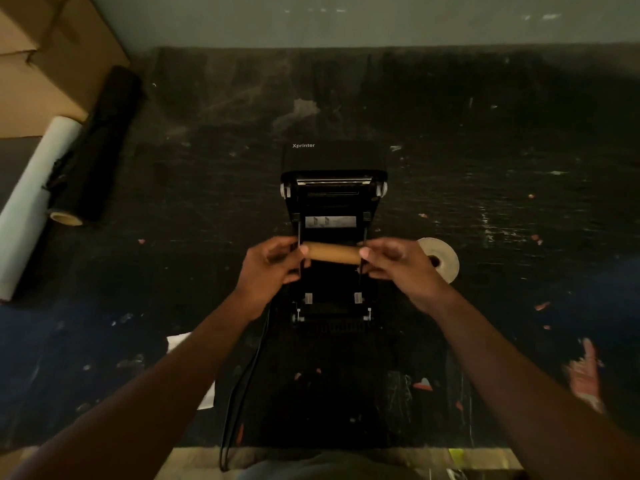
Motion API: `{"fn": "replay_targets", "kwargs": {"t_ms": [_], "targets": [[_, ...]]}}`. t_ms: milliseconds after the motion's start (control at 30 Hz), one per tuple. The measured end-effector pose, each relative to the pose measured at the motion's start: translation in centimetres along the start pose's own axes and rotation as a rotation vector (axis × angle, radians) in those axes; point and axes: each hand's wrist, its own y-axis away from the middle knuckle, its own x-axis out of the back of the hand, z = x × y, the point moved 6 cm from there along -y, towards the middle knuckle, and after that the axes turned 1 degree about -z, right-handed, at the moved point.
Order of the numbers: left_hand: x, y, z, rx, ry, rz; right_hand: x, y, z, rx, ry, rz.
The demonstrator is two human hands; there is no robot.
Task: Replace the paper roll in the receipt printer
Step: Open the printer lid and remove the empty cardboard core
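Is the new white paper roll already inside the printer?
No, the white paper roll lies on the table right of the open printer.

A bare core is held between the fingers of both hands, above the opened printer on the bench. A paper roll is set just right of the right-hand fingers; two long rolls are laid far to the left.
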Motion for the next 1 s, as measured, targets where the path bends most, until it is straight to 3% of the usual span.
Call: {"fn": "replay_targets", "kwargs": {"t_ms": [267, 300, 433, 667, 767, 833, 867, 933, 1000], "targets": [[-1.7, 6.3, -7.8, 0.210, 0.081, 0.094, 1.1, 8.7, 9.5, -0.189, -0.257, 0.235], [-1.9, 6.6, -8.2, 0.212, 0.068, 0.102, 2.7, 9.4, 10.8, -0.190, -0.160, 0.322], [-4.0, 7.3, -8.0, 0.195, -0.020, 0.039, 9.2, 11.0, 14.7, -0.171, 0.628, 0.601], [-10.2, 7.4, -5.8, 0.142, -0.158, -0.056, 12.6, 9.7, 17.8, -0.228, 0.915, 0.565], [-12.1, 7.5, -5.5, 0.113, -0.198, -0.070, 12.5, 10.0, 17.4, -0.164, 0.958, 0.590], [-13.0, 7.4, -5.5, 0.101, -0.245, -0.070, 12.3, 11.0, 16.7, -0.099, 0.744, 0.613], [-13.4, 7.4, -5.6, 0.095, -0.266, -0.073, 11.9, 11.5, 16.3, -0.101, 0.505, 0.587], [-14.1, 7.4, -5.8, 0.091, -0.296, -0.077, 10.1, 12.6, 15.5, -0.140, -0.046, 0.423], [-14.9, 7.6, -6.1, 0.086, -0.338, -0.101, 8.0, 14.0, 14.7, -0.102, -0.259, 0.237]]}}
